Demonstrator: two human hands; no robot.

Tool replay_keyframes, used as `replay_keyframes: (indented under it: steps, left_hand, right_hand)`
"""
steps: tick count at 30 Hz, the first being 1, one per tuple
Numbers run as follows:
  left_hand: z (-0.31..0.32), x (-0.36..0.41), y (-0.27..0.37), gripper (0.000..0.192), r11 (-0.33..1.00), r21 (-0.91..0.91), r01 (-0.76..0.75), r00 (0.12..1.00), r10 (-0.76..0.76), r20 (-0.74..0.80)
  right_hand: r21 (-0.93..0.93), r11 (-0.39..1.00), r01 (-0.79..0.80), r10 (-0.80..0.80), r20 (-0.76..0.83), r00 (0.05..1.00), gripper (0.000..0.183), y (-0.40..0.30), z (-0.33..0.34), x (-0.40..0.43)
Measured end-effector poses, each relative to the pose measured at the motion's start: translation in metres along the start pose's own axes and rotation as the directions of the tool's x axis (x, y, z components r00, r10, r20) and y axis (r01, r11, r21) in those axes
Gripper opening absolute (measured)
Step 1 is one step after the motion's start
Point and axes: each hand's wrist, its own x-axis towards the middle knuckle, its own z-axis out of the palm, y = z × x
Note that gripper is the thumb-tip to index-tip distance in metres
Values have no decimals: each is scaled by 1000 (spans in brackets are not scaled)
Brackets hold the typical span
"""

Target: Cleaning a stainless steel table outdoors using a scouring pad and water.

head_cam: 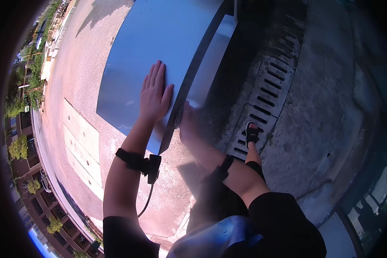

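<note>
A smooth, reflective bluish panel (142, 42), apparently the metal top of a table or cabinet, stretches out before me. My left hand (154, 100) lies flat on it, palm down, thumb spread and nothing in its grasp. Along the panel's right side runs a dark edge (188, 69). My right hand (189, 121), hazy from glare, is at the near part of this edge. Between its fingers and the edge shows a grey, wiry pad (178, 120), which looks like a wire scourer. The fingertips of that hand are partly blurred.
Below the edge is a paler metal surface (213, 61), perhaps a lower shelf. A slotted drain cover (266, 93) runs along the ground at right, with my sandalled foot (252, 132) on it. Concrete slabs (84, 143) lie at left.
</note>
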Motion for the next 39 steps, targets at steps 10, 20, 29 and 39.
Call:
replay_keyframes:
  steps: [10, 20, 29, 39]
  left_hand:
    - [-21, -127, -17, 58, 1000, -12, -27, 997, 28, 76]
    - [-24, -119, -18, 63, 999, 18, -35, 992, 32, 118]
    - [-21, -81, -8, 65, 999, 34, 40, 988, -44, 147]
    - [3, 26, 6, 62, 992, 54, 113, 991, -116, 65]
  right_hand:
    - [-537, 770, 343, -447, -71, 892, 35, 26, 1, -80]
    - [-703, 380, 600, -715, 188, 673, 25, 42, 2, -70]
    - [-527, 629, 571, -653, 40, 756, 28, -3, 6, 25]
    - [-396, 760, 515, -552, 23, 833, 30, -125, 30, 118]
